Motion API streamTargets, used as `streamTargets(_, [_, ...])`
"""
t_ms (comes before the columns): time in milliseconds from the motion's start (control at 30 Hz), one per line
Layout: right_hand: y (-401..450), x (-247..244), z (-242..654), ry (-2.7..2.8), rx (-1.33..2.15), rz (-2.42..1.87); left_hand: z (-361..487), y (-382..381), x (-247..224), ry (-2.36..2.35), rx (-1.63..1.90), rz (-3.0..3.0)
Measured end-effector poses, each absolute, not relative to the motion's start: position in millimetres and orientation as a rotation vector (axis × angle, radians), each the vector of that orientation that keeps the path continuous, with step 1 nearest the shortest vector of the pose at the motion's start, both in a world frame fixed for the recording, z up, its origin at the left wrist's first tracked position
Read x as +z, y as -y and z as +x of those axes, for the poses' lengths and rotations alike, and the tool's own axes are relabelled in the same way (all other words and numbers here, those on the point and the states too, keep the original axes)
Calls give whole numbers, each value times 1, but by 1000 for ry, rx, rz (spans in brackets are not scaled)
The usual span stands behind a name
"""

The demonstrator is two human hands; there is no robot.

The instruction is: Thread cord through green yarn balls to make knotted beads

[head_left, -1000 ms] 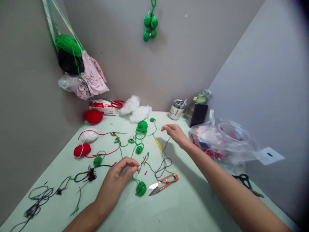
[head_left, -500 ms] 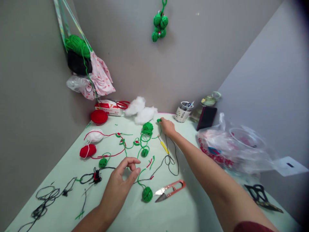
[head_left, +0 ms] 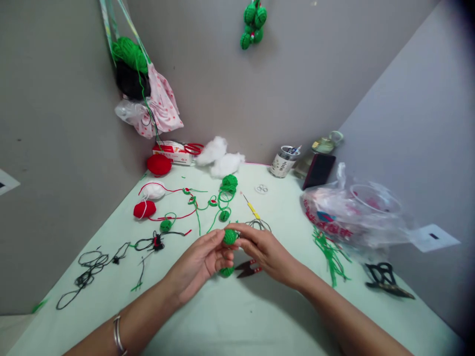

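A small green crocheted ball (head_left: 230, 237) is held between my left hand (head_left: 202, 259) and my right hand (head_left: 269, 252), above the middle of the table. Fingers and thumb of my left hand grip its left side, while my right fingers touch its top and right side. Just below my hands lies another green ball (head_left: 226, 271), partly covered. Thread snips (head_left: 247, 268) lie under my right hand, their handles mostly hidden. A yellow-handled hook (head_left: 254, 210) rests beyond, beside dark cord.
Green yarn (head_left: 229, 183), red yarn (head_left: 144, 209) and white stuffing (head_left: 227, 165) lie farther back. Tangled black cord (head_left: 84, 279) is at left. A can of pens (head_left: 283, 164), a phone (head_left: 319, 170), a plastic bag (head_left: 349, 212) and green yarn scraps (head_left: 331, 257) stand or lie at right.
My right hand has come back from the far side of the table with the green ball and met my left hand. The view has shifted a little.
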State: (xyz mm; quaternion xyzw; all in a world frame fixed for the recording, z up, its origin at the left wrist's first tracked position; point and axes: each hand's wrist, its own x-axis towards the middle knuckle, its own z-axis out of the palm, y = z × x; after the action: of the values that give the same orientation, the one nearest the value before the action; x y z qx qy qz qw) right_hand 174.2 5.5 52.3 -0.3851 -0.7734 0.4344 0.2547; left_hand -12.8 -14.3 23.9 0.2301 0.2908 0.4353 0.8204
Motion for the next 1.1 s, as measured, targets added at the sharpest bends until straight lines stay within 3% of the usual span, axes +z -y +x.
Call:
streamTargets(400, [-7,42,178,1471,1660,-1095,-14,5,24,-752,1145,220])
streamTargets(467, [-3,41,172,1507,1602,-1098,-15,5,22,-739,1151,246])
streamTargets(633, [6,42,167,1786,1078,-1175,-16,7,21,-718,1157,317])
streamTargets(1100, [19,39,161,1824,1235,-1320,-16,11,20,-795,1108,558])
